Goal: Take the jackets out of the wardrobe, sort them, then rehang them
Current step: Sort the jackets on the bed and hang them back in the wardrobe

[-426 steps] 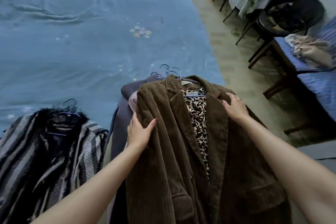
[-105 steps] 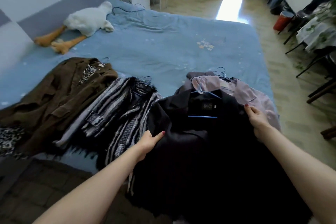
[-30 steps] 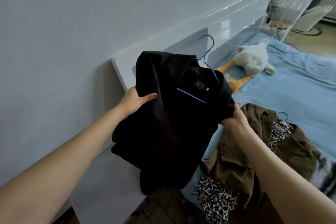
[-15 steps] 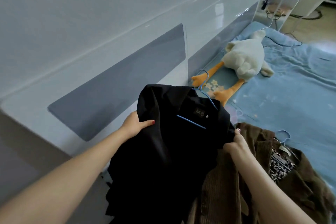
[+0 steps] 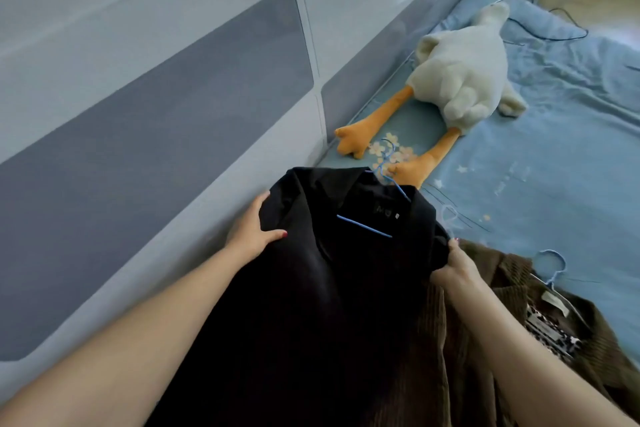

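Lowered since half a second ago: black jacket (image 5: 311, 288), now nearer the bed (image 5: 554, 184).
Left hand (image 5: 254, 236): thumb pinching one jacket shoulder.
Right hand (image 5: 457, 267): fingers gripping the other shoulder.
Handling: likely soft, limp, light; best held at shoulders or blue hanger (image 5: 384, 180).
Under right hand: brown jacket (image 5: 519, 340), overlapped, may snag.
Beyond hands: toy goose (image 5: 464, 69).
Left of hands: padded headboard (image 5: 156, 97).
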